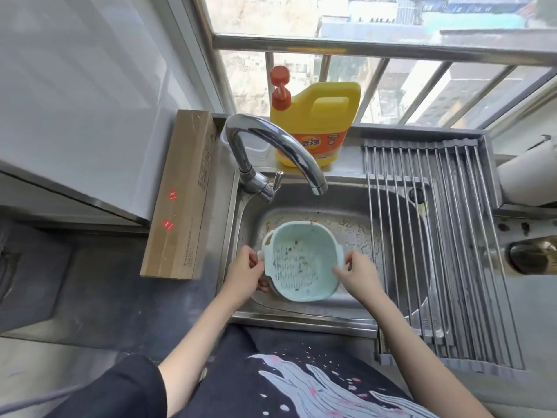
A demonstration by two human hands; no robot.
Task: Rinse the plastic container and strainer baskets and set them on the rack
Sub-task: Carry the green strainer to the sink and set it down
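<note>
Pale green plastic strainer basket (pixel 303 262), slotted at the bottom and speckled with dark food bits, is held over a stainless steel sink (pixel 340 212). Seen from the head camera, looking down, the left hand (pixel 245 271) pinches the basket's left rim, with a whitish edge showing just beneath it, possibly a second piece nested under; I cannot tell for sure. The right hand (pixel 358 274) grips the right rim with curled fingers. A curved chrome tap (pixel 277 152) arches above the basin, its spout beyond the basket's far edge, and no water is visible running. A roll-up metal rack (pixel 437 236) covers the sink's right side, with nothing on it. A yellow detergent jug (pixel 316 122) stands on the ledge behind the tap, and a long cardboard box (pixel 177 194) leans at the left of the sink.

Likely risks: both grips are light pinches at the rim, so wet plastic could slip and drop into the basin. If a nested piece sits below, it could fall free when tilted. Food bits may lodge in the slots unless rinsed well, and splashing could reach the cardboard box.
</note>
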